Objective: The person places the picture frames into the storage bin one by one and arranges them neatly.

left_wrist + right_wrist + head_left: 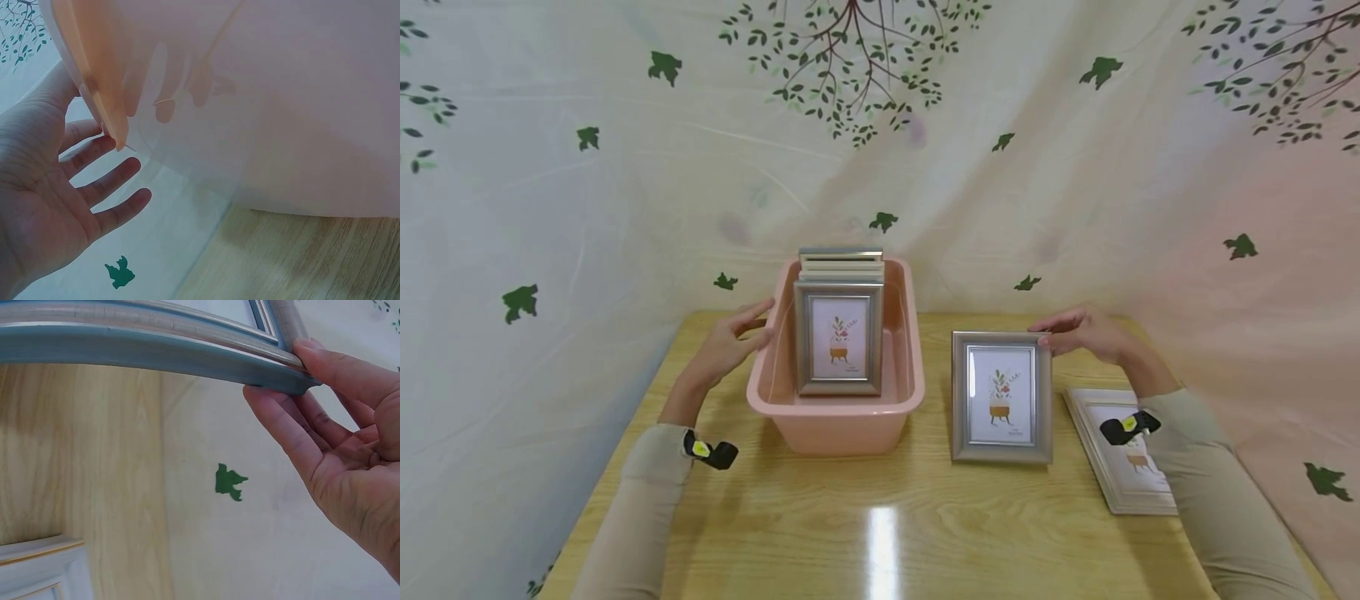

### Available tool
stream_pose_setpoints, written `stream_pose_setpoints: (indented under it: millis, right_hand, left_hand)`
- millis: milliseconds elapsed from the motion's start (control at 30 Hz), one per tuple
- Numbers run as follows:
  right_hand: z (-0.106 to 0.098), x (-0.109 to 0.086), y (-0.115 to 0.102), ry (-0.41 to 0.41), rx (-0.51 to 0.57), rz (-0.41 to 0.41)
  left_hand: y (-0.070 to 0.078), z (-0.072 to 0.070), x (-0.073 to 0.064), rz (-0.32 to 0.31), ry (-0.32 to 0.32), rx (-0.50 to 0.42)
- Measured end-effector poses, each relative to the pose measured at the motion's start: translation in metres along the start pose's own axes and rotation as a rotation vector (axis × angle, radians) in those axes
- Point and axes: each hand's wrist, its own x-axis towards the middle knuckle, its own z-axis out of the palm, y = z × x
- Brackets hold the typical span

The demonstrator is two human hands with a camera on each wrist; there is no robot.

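A pink plastic bin holds several picture frames in a row, the front one a silver-grey picture frame with a potted-plant print. My left hand touches the bin's left rim, its fingers spread and fairly straight; in the left wrist view the fingertips lie by the lip. To the right of the bin, my right hand pinches another silver-grey picture frame by its top right corner. This one stands nearly upright, print toward me; whether its bottom edge touches the table I cannot tell.
A white picture frame lies flat on the table at the right, partly covered by my right forearm; I cannot tell whether others lie under it. The wooden table backs onto a pale curtain printed with leaves and birds.
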Motion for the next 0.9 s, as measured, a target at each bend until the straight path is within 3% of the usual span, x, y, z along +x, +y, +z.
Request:
stream_pose_setpoints:
  millis: [233, 467, 567, 767, 900]
  right_hand:
    - [-0.004, 0.000, -0.021, 0.083, -0.054, -0.032]
    - [-0.011, 0.004, -0.039, 0.116, -0.077, -0.116]
    - [-0.013, 0.007, -0.049, 0.150, -0.092, -0.110]
    - [-0.020, 0.011, -0.078, 0.242, -0.187, -0.091]
    - [-0.023, 0.014, -0.099, 0.298, -0.242, -0.129]
  left_hand:
    - [0.000, 0.001, 0.001, 0.009, -0.003, 0.001]
    - [-0.002, 0.000, 0.001, 0.005, -0.005, -0.010]
    - [0.000, 0.000, 0.000, -0.002, -0.007, -0.006]
    - [0.001, 0.000, 0.000, -0.012, -0.009, -0.004]
    - [-0.009, -0.001, 0.004, -0.005, -0.004, -0.017]
